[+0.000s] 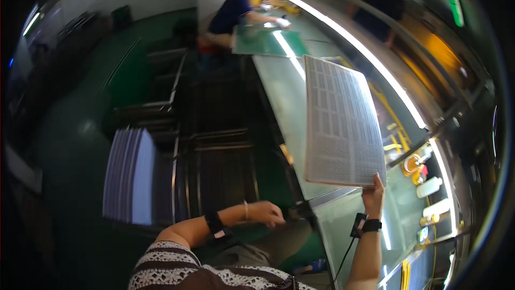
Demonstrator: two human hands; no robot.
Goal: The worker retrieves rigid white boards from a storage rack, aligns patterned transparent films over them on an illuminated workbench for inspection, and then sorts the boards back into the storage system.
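Observation:
In my right hand [374,196] is a large thin grey panel [346,129], patterned with rows of small rectangular cells. I grip it at its near right corner, with the thumb on its face, and it is tilted up above the table. Bright light glares off its upper right edge. My left hand [266,213] hangs in front of my body, left of the table edge, with its fingers curled in and nothing visible in them. Both wrists wear black straps; a dark cable runs down from the right one.
The long glass-topped table [279,86] runs away from me. Bottles [429,187] and a tape roll [412,165] line its right side. At left, a stack of upright panels [129,177] stands beside dark racks [220,183]. One person [230,14] works at the far end; another [378,6] stands beyond.

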